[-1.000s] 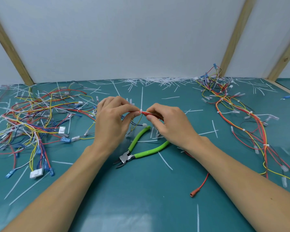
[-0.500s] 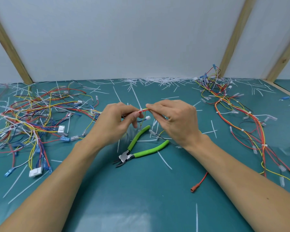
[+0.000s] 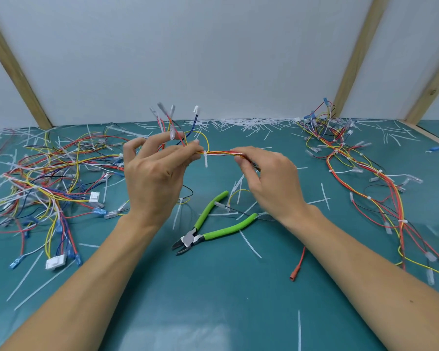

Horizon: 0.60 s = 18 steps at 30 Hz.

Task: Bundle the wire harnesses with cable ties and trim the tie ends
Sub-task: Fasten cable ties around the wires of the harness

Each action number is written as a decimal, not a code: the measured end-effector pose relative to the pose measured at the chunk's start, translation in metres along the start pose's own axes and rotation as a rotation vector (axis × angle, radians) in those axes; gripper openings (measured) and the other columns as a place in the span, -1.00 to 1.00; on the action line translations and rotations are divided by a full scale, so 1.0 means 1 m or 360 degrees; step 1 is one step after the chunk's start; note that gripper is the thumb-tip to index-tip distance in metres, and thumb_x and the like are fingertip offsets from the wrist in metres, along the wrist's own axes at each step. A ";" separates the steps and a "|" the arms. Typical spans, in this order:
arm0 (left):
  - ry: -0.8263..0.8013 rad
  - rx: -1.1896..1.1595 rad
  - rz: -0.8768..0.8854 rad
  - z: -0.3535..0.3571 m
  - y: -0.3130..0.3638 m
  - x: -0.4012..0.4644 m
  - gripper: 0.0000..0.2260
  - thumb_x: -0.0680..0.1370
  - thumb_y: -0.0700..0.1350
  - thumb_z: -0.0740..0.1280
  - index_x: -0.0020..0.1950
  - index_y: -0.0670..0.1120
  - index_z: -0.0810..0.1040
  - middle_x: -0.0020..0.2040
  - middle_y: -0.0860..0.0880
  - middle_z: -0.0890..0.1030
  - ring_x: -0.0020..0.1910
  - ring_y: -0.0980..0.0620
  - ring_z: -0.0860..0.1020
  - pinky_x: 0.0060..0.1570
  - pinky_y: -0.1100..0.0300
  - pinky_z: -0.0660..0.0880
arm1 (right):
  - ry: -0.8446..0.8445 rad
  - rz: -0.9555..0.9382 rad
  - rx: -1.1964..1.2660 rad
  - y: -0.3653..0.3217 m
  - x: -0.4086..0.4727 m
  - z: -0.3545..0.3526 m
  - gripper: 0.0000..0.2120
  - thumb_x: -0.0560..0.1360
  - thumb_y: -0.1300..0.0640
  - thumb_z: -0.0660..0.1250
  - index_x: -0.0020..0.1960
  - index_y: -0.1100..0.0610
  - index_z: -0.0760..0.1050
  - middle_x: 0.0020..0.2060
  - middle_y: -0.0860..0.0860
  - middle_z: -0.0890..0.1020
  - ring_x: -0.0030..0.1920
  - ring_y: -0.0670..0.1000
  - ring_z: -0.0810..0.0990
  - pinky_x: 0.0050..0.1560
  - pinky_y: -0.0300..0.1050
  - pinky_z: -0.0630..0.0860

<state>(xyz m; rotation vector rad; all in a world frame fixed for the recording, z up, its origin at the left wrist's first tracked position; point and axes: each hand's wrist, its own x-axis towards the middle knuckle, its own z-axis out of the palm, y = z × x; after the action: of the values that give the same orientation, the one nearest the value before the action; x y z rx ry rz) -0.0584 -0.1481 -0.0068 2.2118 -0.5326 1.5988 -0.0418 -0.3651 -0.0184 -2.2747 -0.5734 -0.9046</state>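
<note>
Both hands hold one wire harness [image 3: 222, 153] of red, yellow and white wires above the teal table [image 3: 213, 287]. My left hand [image 3: 153, 174] pinches it left of a white cable tie [image 3: 205, 159] whose short end hangs down. The harness's connector ends [image 3: 171, 115] fan upward above that hand. My right hand [image 3: 266, 178] pinches the harness to the right of the tie. Green-handled flush cutters [image 3: 208, 225] lie on the table below and between the hands, jaws pointing left.
A tangled pile of loose harnesses [image 3: 43, 188] covers the left of the table. Tied harnesses [image 3: 360, 178] stretch along the right side. Cut tie ends [image 3: 249, 122] litter the back edge and the surface. A red wire end with a terminal [image 3: 295, 272] lies under my right forearm.
Both hands have lifted the harness higher and moved apart along it. The connector ends now stand up above my left hand and the tie's short end shows between the hands.
</note>
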 end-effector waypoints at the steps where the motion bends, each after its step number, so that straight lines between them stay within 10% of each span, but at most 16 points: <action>1: 0.0012 -0.0006 0.0000 0.000 0.000 0.000 -0.91 0.60 -0.09 0.43 0.05 0.10 0.67 -0.11 0.13 0.73 0.10 0.03 0.59 0.08 0.00 0.30 | 0.0054 0.0004 0.0056 0.000 0.000 -0.001 -0.80 0.65 0.11 0.35 0.22 0.02 0.69 -0.05 -0.08 0.75 -0.08 0.09 0.67 -0.03 -0.03 0.51; 11: -0.0324 -0.0105 -0.0337 0.000 0.005 -0.003 -0.78 0.52 -0.07 0.47 0.17 0.01 0.70 -0.08 0.09 0.71 0.03 0.00 0.59 0.19 0.05 0.30 | 0.0032 0.0132 0.0033 0.001 -0.002 -0.001 -0.77 0.63 0.07 0.38 0.24 -0.09 0.69 -0.15 -0.10 0.67 -0.17 0.03 0.60 -0.23 0.00 0.51; 18: -0.0063 -0.0080 -0.0213 -0.011 0.013 0.004 -0.74 0.43 -0.18 0.35 0.11 -0.12 0.60 -0.10 -0.02 0.56 -0.02 -0.11 0.47 0.06 0.06 0.27 | -0.0131 0.0255 -0.0083 0.003 -0.002 0.003 -0.79 0.63 -0.04 0.34 0.22 -0.12 0.67 -0.11 -0.12 0.71 -0.10 0.01 0.64 -0.15 0.00 0.55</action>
<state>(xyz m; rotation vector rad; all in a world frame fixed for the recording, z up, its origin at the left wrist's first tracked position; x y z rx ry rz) -0.0725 -0.1545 0.0010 2.1970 -0.4216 1.4611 -0.0403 -0.3654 -0.0228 -2.3750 -0.4002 -0.7592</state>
